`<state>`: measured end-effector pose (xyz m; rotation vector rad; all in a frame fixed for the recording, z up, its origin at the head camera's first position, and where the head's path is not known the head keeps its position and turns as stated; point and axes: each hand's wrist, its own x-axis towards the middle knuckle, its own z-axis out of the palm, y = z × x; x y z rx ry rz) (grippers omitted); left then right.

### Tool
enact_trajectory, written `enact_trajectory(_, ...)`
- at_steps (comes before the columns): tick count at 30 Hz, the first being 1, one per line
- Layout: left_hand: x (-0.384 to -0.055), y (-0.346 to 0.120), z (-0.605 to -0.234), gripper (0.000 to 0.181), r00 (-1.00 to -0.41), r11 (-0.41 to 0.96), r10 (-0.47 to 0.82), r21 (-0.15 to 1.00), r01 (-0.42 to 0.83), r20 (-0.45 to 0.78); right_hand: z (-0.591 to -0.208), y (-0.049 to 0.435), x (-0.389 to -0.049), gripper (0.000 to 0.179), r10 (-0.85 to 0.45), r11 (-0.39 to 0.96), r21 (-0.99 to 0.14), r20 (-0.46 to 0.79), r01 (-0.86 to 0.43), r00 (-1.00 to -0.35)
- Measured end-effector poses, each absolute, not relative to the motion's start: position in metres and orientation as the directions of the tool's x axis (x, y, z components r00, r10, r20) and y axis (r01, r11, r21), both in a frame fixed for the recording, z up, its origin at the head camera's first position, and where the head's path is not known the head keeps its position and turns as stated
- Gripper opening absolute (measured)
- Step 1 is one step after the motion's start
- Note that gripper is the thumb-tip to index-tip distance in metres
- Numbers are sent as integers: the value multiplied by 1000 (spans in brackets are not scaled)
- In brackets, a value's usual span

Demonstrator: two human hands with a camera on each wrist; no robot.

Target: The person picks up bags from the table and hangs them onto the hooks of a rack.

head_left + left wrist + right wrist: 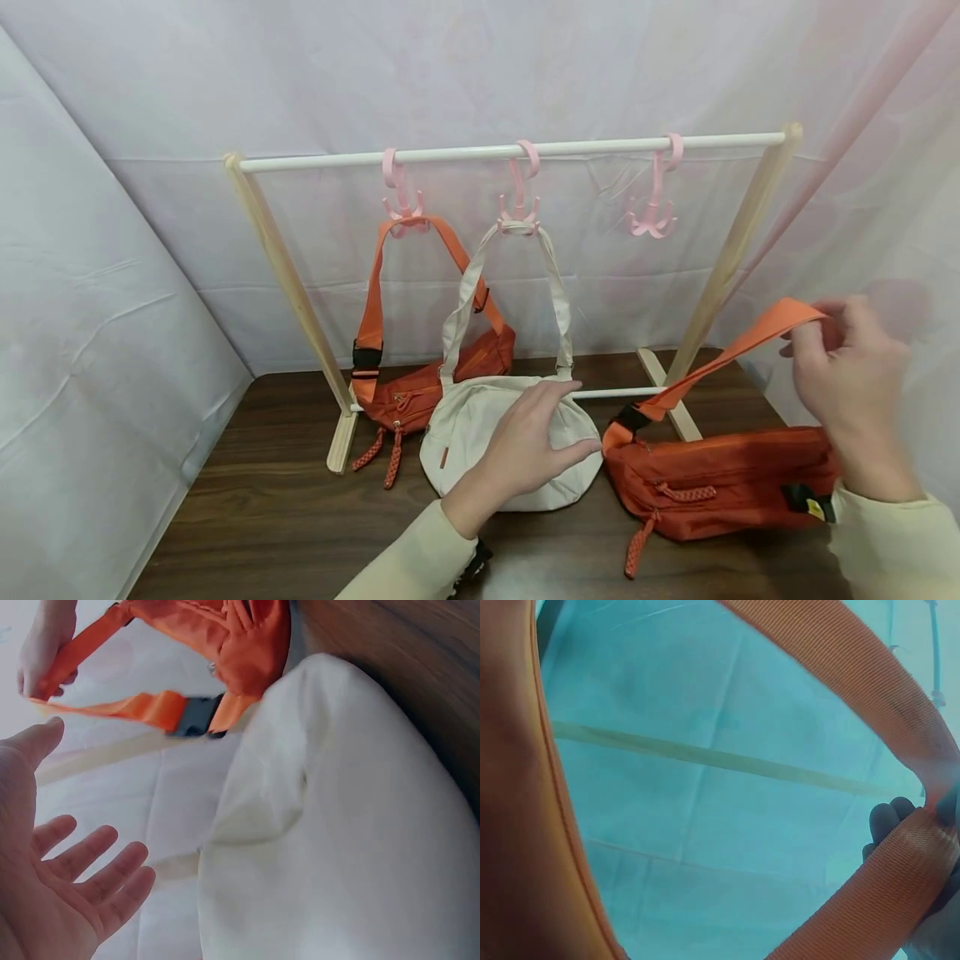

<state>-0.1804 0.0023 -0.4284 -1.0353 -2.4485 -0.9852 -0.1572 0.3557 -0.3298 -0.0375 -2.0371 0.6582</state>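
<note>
My right hand (851, 367) pinches the orange strap of a rust-orange waist bag (720, 483) at the right, drawing the strap (750, 333) up into a loop. In the right wrist view, that strap (870, 900) bends where the fingertips (885, 819) hold it. The bag's black buckle (632, 417) sits near its left end. My left hand (525, 433) is over a cream shoulder bag (480, 408) with fingers spread and nothing held. The left wrist view shows its fingers (97, 851) straight and apart, beside the cream bag (360, 825). Whether it touches the bag, I cannot tell.
A rack with a white rail (450, 154) and wooden legs (285, 275) stands behind. From its pink hooks hang another orange waist bag (405, 396), on the left hook (401, 204), and the cream bag, on the middle hook (519, 200). The right hook (652, 212) carries no bag.
</note>
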Motion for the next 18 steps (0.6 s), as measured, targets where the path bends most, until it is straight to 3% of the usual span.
enact_trajectory(12,-174,60,-412,91,-717,498,568,526,690,403,-307,330,-148,28,235,845,-434,826,-312,-512)
enact_trajectory(18,-176,92,-408,88,-738,520,549,531,669,393,-304,316,-152,28,202,836,-408,851,-367,-485)
